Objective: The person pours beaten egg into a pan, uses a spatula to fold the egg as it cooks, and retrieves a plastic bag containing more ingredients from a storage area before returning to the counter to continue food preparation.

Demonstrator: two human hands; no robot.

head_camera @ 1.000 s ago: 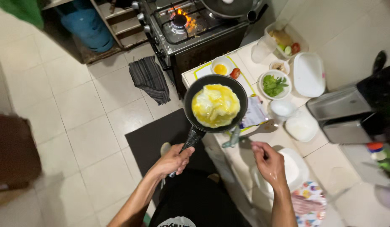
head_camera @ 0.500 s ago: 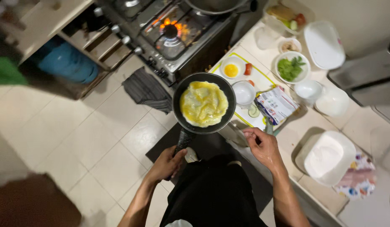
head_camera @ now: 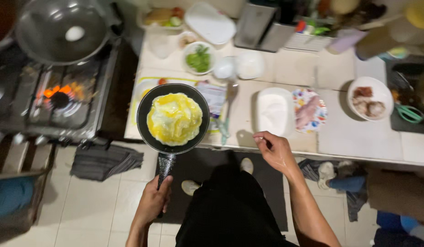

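While the black frying pan [head_camera: 173, 118] is gripped by its handle in the left hand [head_camera: 152, 201], it is now held level over the near edge of the counter [head_camera: 340, 137], well right of the lit burner [head_camera: 61, 97]. A second ago the pan was carried nearer the stove; since then it has been swung along the counter, and a white oblong dish [head_camera: 272, 111], earlier far to the right of the pan, now lies just right of it. The yellow omelette [head_camera: 174, 119] is seen folded in the middle of the pan, apart from the rim all round. The utensil that was held in the right hand [head_camera: 275, 150] a second ago has been put down; that hand is now empty, loosely curled, with its fingers narrow, resting at the counter edge right of the pan and just before the white dish. A patterned plate [head_camera: 310, 110] with pale meat is seen touching the dish on its far right. From this it is judged that the cooking is finished and the egg is ready to be turned out.
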